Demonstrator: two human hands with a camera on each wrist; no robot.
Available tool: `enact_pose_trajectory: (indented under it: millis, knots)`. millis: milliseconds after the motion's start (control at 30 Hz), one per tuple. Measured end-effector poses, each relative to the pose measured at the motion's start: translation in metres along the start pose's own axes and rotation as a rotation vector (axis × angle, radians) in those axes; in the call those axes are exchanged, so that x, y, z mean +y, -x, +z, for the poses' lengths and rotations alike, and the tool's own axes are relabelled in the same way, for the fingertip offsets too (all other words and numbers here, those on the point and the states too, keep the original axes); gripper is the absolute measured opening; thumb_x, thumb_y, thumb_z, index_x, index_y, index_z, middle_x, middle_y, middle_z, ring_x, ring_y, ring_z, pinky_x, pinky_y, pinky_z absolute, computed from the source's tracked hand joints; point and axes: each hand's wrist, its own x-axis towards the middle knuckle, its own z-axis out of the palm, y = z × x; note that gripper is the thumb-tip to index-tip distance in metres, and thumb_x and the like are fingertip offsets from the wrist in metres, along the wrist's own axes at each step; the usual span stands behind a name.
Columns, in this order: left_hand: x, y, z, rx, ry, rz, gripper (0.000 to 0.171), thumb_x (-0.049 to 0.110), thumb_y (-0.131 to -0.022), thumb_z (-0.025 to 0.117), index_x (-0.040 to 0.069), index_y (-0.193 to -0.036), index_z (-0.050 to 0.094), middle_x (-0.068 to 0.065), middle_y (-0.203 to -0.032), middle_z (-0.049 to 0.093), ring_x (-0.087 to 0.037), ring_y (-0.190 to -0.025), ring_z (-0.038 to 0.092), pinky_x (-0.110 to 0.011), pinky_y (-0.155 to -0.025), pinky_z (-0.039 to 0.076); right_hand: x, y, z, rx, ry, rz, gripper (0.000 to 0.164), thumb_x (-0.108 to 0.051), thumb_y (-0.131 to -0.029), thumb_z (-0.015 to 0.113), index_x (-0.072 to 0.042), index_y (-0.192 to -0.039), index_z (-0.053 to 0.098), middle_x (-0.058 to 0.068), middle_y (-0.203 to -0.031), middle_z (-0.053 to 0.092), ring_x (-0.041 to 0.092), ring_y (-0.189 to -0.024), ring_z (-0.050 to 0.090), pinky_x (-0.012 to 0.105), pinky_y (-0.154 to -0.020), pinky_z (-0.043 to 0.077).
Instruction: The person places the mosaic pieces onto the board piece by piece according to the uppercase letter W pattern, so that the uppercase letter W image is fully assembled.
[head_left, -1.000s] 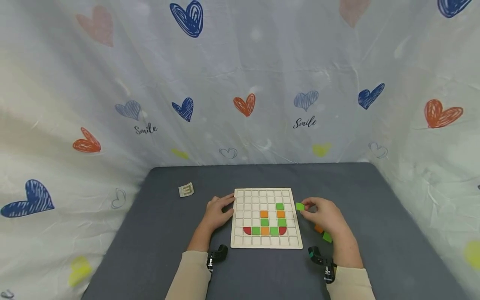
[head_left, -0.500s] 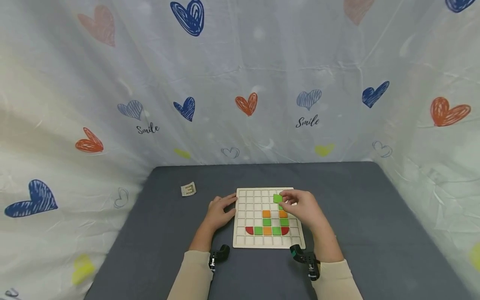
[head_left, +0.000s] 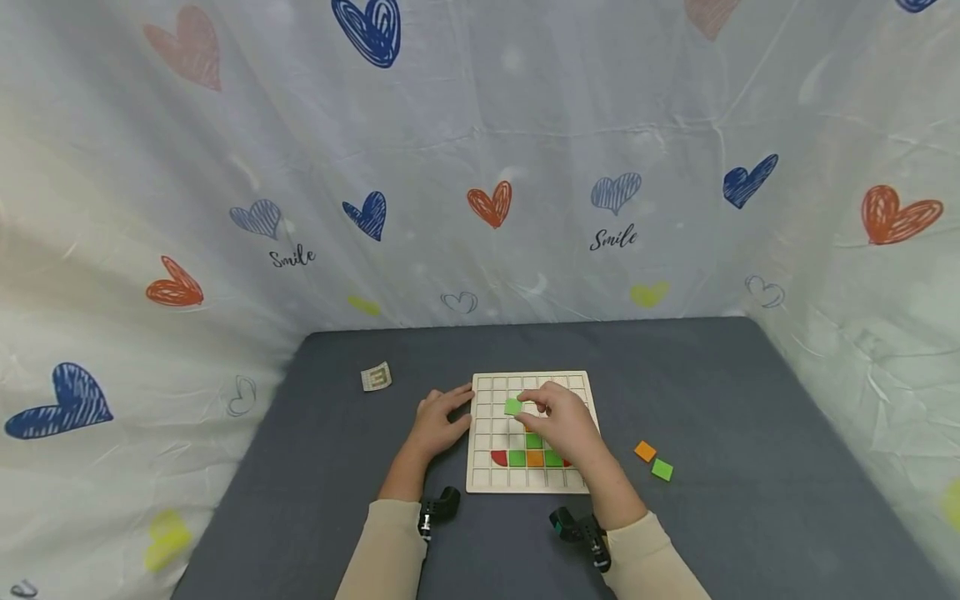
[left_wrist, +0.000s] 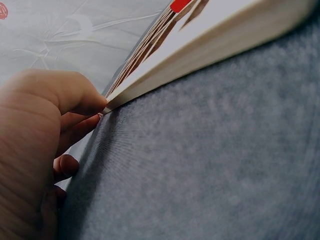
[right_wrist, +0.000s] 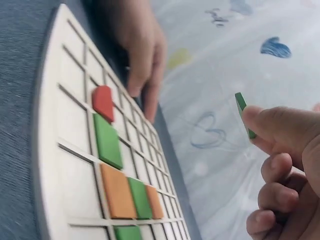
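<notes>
Between thumb and index finger, my right hand [head_left: 560, 419] pinches a green square tile [head_left: 513, 407] above the gridded wooden board [head_left: 487, 482]. In the right wrist view the tile [right_wrist: 245, 116] appears edge-on, raised clear of the board. My left hand [head_left: 440, 423] rests at the board's left edge, thumb and fingertips touching its side; the left wrist view has the thumb [left_wrist: 82, 95] against the rim. Set in the grid are a red quarter-round tile [head_left: 499, 457] and several green and orange squares. My right hand hides the tiles at the board's right side.
An orange tile [head_left: 645, 452] and a green tile [head_left: 662, 470] lie on the dark grey table [head_left: 720, 400] right of the board. A small printed paper [head_left: 377, 377] lies at back left. A heart-patterned curtain [head_left: 480, 125] stands behind the table.
My right hand has carried the green tile leftward from beside the board to over its middle. The orange and green tiles at right are uncovered. My left hand has stayed at the board's edge.
</notes>
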Motion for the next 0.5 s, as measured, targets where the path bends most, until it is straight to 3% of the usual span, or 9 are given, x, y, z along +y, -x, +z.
enact_pose_trajectory:
  millis: [133,300,500]
  knots:
    - [0.0,0.0,0.0,0.005,0.0,-0.003,0.048,0.021,-0.097,0.065,0.012,-0.144,0.063,0.001,-0.152,0.054,-0.023,-0.101,0.05,-0.048,-0.091,0.033,-0.001,-0.001,0.014,-0.028,0.074,0.011,0.026,-0.023,-0.087,0.084,-0.016,-0.112,0.081,-0.005,-0.078,0.052,0.014,-0.066,0.043,0.032,-0.059,0.037]
    - [0.0,0.0,0.0,0.008,-0.009,-0.006,0.048,0.022,-0.097,0.065,0.013,-0.144,0.063,0.001,-0.151,0.054,-0.022,-0.1,0.05,-0.048,-0.091,0.034,0.003,-0.001,0.029,-0.052,0.221,-0.051,0.023,-0.024,-0.086,0.084,-0.016,-0.107,0.082,-0.004,-0.077,0.056,0.012,-0.062,0.043,0.029,-0.056,0.038]
    - [0.0,0.0,0.0,0.002,-0.003,-0.008,0.048,0.022,-0.097,0.065,0.014,-0.144,0.063,0.002,-0.152,0.054,-0.02,-0.097,0.048,-0.047,-0.089,0.033,0.008,-0.001,0.04,-0.081,0.292,-0.07,0.018,-0.026,-0.083,0.086,-0.017,-0.099,0.084,-0.005,-0.081,0.061,0.013,-0.069,0.048,0.029,-0.062,0.041]
